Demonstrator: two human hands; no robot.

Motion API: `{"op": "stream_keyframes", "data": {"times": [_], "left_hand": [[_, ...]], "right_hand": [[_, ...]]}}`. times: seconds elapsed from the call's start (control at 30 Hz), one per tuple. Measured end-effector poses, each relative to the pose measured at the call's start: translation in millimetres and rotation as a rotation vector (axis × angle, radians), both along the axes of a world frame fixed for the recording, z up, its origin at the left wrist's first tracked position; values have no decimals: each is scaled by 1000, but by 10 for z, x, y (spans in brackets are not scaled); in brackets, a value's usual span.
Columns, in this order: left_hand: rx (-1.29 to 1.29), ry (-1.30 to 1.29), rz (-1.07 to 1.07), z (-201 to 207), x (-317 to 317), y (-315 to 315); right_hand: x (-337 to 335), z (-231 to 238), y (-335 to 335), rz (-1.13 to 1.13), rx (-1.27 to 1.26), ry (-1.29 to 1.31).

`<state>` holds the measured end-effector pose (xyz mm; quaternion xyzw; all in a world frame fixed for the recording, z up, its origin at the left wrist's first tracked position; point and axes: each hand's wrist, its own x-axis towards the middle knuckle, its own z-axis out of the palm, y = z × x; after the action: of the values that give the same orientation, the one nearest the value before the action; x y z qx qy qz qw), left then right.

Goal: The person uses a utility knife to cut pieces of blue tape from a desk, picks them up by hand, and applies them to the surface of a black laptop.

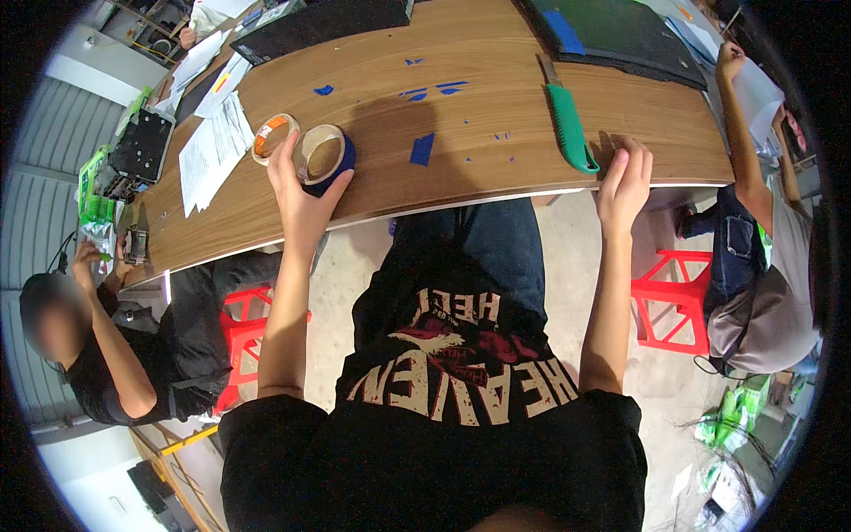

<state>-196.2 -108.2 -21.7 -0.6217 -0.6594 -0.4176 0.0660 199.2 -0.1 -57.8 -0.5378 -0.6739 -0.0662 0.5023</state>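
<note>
Left hand (301, 188) clamped around the blue tape roll (345, 162), near the front edge of the tabletop (479, 53).
Your right hand (626, 182) curls beside the green-handled knife (570, 129); whether it pinches anything cannot be told. Even thumb-and-finger pressure should steady your roll.

Head-worn fisheye, looking steeply down from close above: shirt (434, 479) lower centre, table (496, 53) arching across top.
</note>
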Motion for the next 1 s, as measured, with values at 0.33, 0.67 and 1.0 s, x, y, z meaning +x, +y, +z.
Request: {"op": "stream_keyframes", "data": {"times": [0.33, 0.67, 1.0], "left_hand": [[-99, -4, -47, -6, -91, 27], [-241, 22, -113, 130, -133, 231], [-154, 34, 100, -5, -101, 225]], "right_hand": [[1, -109, 48, 10, 32, -163], [-56, -153, 17, 10, -47, -62], [-406, 274, 29, 9, -150, 495]]}}
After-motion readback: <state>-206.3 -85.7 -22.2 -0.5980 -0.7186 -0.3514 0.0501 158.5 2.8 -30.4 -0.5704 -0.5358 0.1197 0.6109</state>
